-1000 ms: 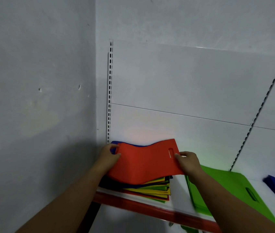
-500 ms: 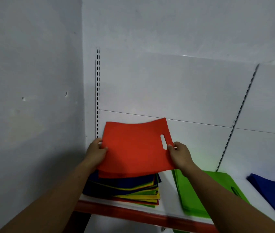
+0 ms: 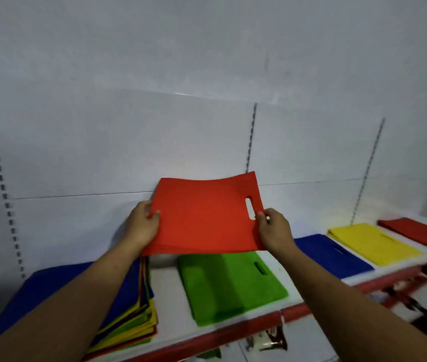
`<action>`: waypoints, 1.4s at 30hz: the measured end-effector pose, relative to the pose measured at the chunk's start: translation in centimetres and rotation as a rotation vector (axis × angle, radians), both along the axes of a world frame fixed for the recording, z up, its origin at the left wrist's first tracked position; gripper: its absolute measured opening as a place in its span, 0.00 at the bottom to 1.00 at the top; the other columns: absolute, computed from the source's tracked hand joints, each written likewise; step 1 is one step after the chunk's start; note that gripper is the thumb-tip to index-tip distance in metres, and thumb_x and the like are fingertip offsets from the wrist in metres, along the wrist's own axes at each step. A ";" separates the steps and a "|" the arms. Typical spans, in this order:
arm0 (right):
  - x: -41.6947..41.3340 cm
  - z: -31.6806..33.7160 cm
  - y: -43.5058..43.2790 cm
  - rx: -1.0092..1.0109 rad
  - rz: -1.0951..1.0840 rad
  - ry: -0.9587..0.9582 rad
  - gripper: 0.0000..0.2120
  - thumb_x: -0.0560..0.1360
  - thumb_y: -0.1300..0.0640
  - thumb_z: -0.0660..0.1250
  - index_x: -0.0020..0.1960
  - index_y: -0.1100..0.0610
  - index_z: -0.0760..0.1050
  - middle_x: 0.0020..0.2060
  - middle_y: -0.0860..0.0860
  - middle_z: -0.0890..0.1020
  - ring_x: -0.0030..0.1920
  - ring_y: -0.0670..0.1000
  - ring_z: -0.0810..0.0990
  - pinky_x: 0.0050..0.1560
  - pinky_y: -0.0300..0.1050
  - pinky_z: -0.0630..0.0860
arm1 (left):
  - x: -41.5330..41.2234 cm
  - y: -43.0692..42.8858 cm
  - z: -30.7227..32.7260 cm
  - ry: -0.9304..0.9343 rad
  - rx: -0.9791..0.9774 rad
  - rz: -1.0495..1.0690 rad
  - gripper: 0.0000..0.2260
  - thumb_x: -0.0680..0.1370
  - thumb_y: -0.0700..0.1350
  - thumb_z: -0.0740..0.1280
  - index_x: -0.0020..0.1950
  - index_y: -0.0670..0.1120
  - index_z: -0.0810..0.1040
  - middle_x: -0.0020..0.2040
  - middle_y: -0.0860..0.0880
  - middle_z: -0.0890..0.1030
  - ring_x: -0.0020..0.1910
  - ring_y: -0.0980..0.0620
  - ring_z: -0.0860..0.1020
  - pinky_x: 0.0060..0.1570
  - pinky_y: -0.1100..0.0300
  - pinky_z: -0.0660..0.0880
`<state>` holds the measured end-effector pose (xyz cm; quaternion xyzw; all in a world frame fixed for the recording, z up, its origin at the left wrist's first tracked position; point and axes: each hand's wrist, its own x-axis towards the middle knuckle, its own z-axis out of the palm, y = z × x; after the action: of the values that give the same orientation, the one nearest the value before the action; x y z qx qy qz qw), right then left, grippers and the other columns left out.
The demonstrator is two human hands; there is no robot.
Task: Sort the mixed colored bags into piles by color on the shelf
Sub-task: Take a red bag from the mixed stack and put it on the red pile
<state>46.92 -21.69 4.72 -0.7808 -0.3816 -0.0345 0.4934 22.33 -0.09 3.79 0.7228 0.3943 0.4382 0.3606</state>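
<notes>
Left hand [image 3: 141, 226] at 9 o'clock and right hand [image 3: 275, 231] at 3 each pinch a side edge of the red bag [image 3: 204, 215], held above the green pile [image 3: 230, 286]. Its long axis runs 9-to-3, handle slot toward 3. The blue pile [image 3: 332, 254], yellow pile [image 3: 371, 242] and red pile [image 3: 418, 231] are started; the mixed stack [image 3: 134, 317] at 7 looks thick, so plenty remains.

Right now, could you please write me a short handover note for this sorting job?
Hands: left hand and right hand each hold a side edge of the red bag, lifted over the green pile.
The mixed stack lies at the shelf left end, blue on top.
Started, left to right: green, blue pile, yellow pile, red pile.
Left: put this bag on the red pile, then sort the stack.
</notes>
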 end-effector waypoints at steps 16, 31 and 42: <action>24.9 -1.9 -43.6 0.027 -0.691 0.116 0.11 0.85 0.51 0.56 0.51 0.54 0.74 0.42 0.49 0.79 0.40 0.45 0.77 0.34 0.39 0.67 | 44.8 -33.3 -1.7 -0.030 -0.092 -0.705 0.12 0.81 0.46 0.67 0.61 0.43 0.83 0.54 0.47 0.85 0.50 0.49 0.83 0.57 0.49 0.79; 42.5 -4.7 -64.4 0.057 -0.930 0.177 0.12 0.85 0.52 0.54 0.55 0.55 0.75 0.44 0.50 0.79 0.43 0.48 0.79 0.38 0.42 0.72 | 71.5 -53.6 -3.5 0.008 -0.003 -0.946 0.08 0.78 0.42 0.69 0.56 0.42 0.83 0.52 0.45 0.85 0.53 0.48 0.83 0.58 0.49 0.79; 65.1 -3.7 -66.4 0.027 -1.025 0.175 0.13 0.85 0.50 0.54 0.57 0.55 0.74 0.45 0.51 0.80 0.41 0.48 0.79 0.34 0.39 0.71 | 96.6 -56.7 -4.2 -0.036 -0.055 -1.017 0.10 0.80 0.42 0.68 0.59 0.40 0.81 0.53 0.46 0.83 0.53 0.47 0.81 0.58 0.53 0.76</action>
<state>112.04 -88.07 1.04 -0.8609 0.0930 -0.2113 0.4534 118.94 -56.78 -0.41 0.8059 -0.0023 0.2092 0.5539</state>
